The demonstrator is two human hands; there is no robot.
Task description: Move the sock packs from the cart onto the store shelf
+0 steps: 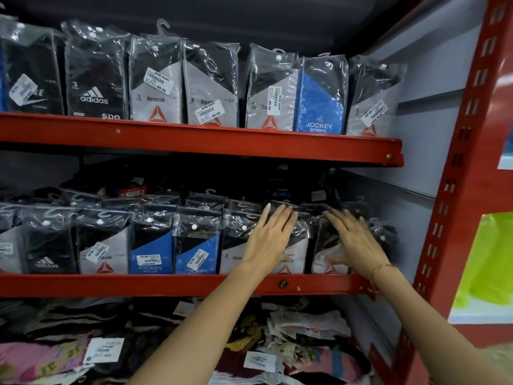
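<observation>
**Pressing the last packs straight at the right end of the middle shelf**

The step in hand seems to be settling the clear plastic sock packs with grey and black card fronts (297, 245) into the row on the red metal middle shelf (194, 284), near its right end. To do it well, I think both palms should push evenly and gently backward, so the packs stand upright and in line with the blue-fronted packs (151, 245) further left along the front edge. The plastic looks slippery and creased, so a hard push may tip a pack or slide it behind the others.

The left hand (270, 240) lies flat against a pack front, fingers spread and pointing up to the pack top. The right hand (356, 243) is also flat and spread, laid on the blurred packs beside the right corner; it wears a thin bracelet (380, 269) at the wrist. Neither hand is closed around anything. Both forearms reach up from below, well apart. The cart is not in view.
</observation>
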